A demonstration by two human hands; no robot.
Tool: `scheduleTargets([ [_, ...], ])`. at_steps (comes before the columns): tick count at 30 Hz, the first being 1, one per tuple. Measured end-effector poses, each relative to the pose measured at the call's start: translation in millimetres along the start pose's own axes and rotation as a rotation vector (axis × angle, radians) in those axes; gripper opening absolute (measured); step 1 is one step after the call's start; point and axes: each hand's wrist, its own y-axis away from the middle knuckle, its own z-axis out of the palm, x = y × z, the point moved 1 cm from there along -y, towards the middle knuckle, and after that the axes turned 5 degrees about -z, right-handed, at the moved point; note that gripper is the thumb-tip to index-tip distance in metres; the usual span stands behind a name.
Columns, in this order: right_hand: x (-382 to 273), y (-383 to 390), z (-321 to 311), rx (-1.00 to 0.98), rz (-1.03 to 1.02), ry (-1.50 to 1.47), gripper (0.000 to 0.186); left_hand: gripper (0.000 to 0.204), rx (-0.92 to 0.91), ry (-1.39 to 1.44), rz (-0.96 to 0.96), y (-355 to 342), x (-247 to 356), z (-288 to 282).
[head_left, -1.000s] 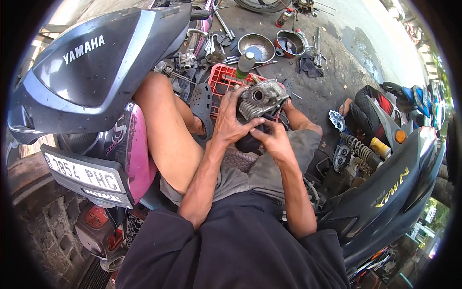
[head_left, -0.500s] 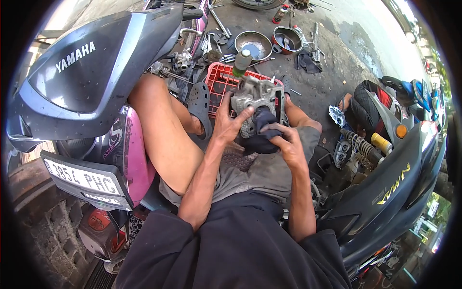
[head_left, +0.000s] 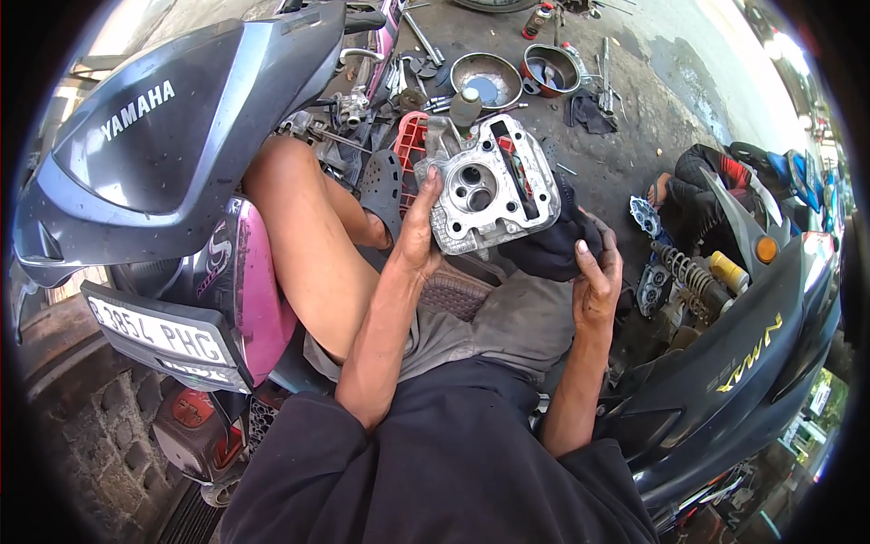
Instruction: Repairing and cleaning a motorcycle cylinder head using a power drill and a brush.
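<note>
A silver metal engine cylinder head (head_left: 503,218) is held up over my lap, its flat face with two round openings and bolt holes turned upward. My left hand (head_left: 419,222) grips its left side, thumb along the edge. A black cloth (head_left: 553,260) hangs to the right of and behind the part, and my right hand (head_left: 598,258) has its fingers closed on it. Behind them, a red plastic crate (head_left: 410,136) is partly hidden, with a bottle (head_left: 467,107) standing above it in the picture.
A dark scooter body (head_left: 154,145) flanks me at left, another (head_left: 734,381) at right. On the floor lie a metal bowl (head_left: 485,66), a red pot (head_left: 550,59), scattered tools and a shock absorber (head_left: 680,276). Another person's bare foot (head_left: 659,190) shows at right.
The cylinder head has been turned so its flat face shows upward. My right hand has moved rightward with the cloth, away from the middle of the part.
</note>
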Motion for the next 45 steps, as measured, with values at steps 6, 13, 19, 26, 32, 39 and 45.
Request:
scheduleTargets([
  [6, -2.4, 0.3, 7.3, -0.015, -0.008, 0.032, 0.049, 0.055, -0.078, 0.122, -0.007, -2.9, -5.4, -7.4],
  [13, 1.1, 1.0, 4.3, -0.018, -0.004, -0.003, 0.049, 0.051, -0.22, 0.253, 0.004, -0.2, -6.1, -10.2],
  [19, 8.7, 4.4, 5.3, 0.007, 0.033, 0.021, 0.05, 0.054, -0.271, 0.272, 0.037, 3.2, -3.7, -15.1],
  [26, 8.7, 8.3, 9.0, -0.012, 0.021, -0.018, 0.049, 0.063, -0.282, 0.296, 0.08, 9.4, -6.1, -19.9],
  [32, 14.4, 7.9, 3.2, -0.013, 0.031, -0.021, 0.05, 0.081, -0.262, 0.273, 0.058, 14.0, -8.6, -28.2],
  [39, 9.8, 13.5, 7.9, 0.002, 0.018, -0.075, 0.052, 0.083, -0.387, 0.263, -0.023, 21.4, -2.1, -20.8],
  [45, 5.0, 18.4, 8.8, 0.009, 0.023, -0.133, 0.06, 0.093, -0.337, 0.033, -0.018, 27.3, 9.1, -10.5],
])
